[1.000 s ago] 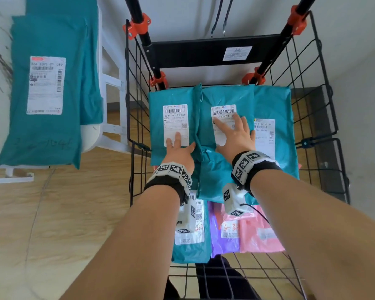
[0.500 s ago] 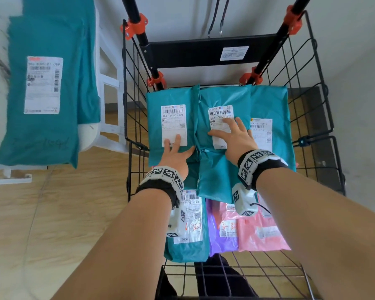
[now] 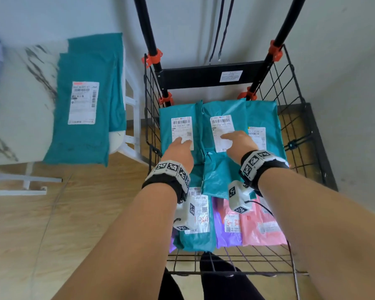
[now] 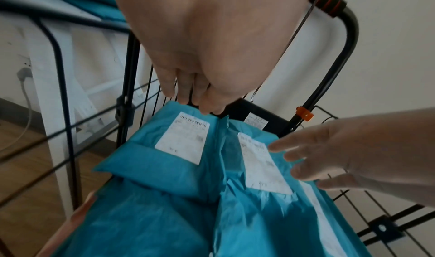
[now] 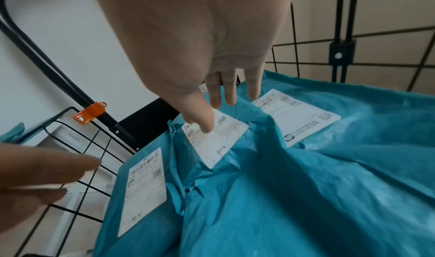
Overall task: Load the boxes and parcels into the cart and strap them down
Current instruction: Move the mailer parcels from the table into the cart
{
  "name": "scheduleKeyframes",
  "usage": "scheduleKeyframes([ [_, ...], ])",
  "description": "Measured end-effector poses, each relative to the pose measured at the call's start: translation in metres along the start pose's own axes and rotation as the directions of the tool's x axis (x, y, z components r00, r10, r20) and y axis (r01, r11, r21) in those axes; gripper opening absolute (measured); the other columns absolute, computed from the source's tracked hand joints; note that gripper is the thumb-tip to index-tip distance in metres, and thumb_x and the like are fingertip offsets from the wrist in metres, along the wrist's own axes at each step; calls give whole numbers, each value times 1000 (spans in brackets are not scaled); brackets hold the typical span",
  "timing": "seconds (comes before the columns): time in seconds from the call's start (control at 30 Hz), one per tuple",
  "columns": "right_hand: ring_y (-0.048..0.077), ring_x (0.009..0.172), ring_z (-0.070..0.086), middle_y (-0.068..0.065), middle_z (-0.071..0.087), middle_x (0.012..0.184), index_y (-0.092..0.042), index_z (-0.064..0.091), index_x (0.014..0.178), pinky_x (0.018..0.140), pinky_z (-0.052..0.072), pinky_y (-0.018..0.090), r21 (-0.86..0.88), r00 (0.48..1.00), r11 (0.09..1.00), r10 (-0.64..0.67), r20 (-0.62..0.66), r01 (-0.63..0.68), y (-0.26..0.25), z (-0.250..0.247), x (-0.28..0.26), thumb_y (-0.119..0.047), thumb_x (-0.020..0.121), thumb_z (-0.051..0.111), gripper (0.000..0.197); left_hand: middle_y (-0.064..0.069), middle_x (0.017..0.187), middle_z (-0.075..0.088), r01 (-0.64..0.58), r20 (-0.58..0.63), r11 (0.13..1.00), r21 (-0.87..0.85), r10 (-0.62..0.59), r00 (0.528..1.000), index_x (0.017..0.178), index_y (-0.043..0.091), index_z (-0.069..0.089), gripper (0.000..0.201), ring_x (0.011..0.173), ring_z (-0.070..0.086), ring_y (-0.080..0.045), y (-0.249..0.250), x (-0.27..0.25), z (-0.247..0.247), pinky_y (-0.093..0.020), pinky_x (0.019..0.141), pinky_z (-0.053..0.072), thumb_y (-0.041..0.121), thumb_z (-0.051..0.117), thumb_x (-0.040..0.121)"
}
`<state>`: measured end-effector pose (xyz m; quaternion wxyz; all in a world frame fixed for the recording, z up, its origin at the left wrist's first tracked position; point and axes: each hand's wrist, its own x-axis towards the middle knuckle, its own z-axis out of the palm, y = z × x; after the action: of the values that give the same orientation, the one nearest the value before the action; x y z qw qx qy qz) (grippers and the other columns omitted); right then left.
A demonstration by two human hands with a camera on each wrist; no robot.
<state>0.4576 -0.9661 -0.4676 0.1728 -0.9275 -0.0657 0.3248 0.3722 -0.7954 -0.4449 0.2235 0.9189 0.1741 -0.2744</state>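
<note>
Left hand and right hand, fingers straight, gripping nothing, just above teal parcels mid-frame in the cart. More teal parcels upper left, on the table. Probably light, soft, slippery film: best pinched at opposite edges.

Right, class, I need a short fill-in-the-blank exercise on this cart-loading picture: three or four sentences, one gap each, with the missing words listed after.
1. The wire cart has clamps of the colour ____ on its black poles.
2. The pink parcel lies beside a ____ parcel.
3. The left hand and right hand are both over parcels of the colour ____.
4. More teal parcels wait outside the cart on a white ____.

Missing words: orange; purple; teal; table
</note>
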Motion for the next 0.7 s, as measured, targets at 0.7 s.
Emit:
scheduleKeyframes([
  [0.7, 26, 119, 53, 7, 53, 137, -21, 54, 133, 96, 45, 34, 97, 950, 995, 34, -311, -4, -194, 18, -105, -13, 91, 49, 43, -10, 147, 36, -91, -420, 978, 186, 163, 893, 143, 17, 39, 54, 135, 34, -28, -166, -87, -136, -37, 111, 30, 13, 48, 89],
])
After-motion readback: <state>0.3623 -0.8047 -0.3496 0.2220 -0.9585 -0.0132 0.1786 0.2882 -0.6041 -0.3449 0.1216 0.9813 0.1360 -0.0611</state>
